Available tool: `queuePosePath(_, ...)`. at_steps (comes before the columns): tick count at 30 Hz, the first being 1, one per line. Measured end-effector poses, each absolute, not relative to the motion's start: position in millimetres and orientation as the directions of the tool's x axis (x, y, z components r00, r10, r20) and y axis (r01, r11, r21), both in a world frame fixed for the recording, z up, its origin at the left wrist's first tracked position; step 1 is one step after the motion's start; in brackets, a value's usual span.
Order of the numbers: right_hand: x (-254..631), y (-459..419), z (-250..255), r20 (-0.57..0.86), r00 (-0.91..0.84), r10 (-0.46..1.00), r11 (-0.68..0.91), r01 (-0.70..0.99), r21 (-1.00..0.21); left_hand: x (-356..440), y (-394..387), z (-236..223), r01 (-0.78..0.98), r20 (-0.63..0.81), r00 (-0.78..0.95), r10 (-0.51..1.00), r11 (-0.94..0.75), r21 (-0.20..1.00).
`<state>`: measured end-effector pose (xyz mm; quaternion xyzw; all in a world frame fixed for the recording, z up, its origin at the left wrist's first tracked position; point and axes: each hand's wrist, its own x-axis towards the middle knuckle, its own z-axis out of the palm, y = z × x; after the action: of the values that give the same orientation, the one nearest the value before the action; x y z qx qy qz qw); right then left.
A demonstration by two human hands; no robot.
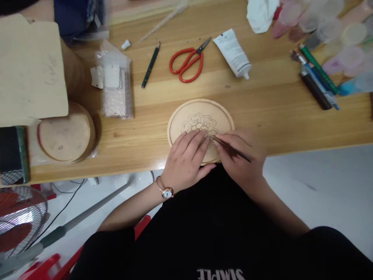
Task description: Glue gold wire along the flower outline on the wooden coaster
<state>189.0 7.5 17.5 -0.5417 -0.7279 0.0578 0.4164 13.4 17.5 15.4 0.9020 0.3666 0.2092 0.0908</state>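
A round wooden plate (175, 120) with a raised rim lies at the table's front edge. A flower outline (199, 120) is drawn in dark lines on its face. My left hand (186, 155) lies flat over the plate's lower left, fingers stretched out, covering part of the drawing. A slim dark pencil (233, 149) is pinched in my right hand (244, 155), its tip at the flower's right side, close to my left fingertips. The right hand is slightly blurred.
Behind the plate lie a dark green pencil (150, 65), red-handled scissors (189, 64) and a white tube (233, 54). Pens (316, 91) and small bottles (349, 58) are at right. At left are a bubble-wrap packet (116, 89), a round wooden piece (65, 134) and a floor fan (20, 221).
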Motion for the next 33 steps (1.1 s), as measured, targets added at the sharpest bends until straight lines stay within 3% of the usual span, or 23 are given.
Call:
queuePosePath(9, 188, 9, 18, 0.502, -0.083, 0.861, 0.385, 0.750, -0.538, 16, 15, 14, 0.650, 0.299, 0.690, 0.659, -0.746, 0.144)
queuePosePath(16, 190, 11, 23, 0.434, -0.114, 0.893, 0.365, 0.747, -0.555, 16, 15, 13, 0.649, 0.307, 0.680, 0.666, -0.742, 0.172)
queuePosePath(24, 193, 17, 31, 0.383, -0.184, 0.905, 0.382, 0.749, -0.541, 13, 16, 10, 0.605, 0.397, 0.630, 0.668, -0.742, 0.288)
queuePosePath(33, 195, 19, 34, 0.367, -0.231, 0.901, 0.403, 0.758, -0.513, 15, 15, 10, 0.636, 0.334, 0.655, 0.678, -0.733, 0.240)
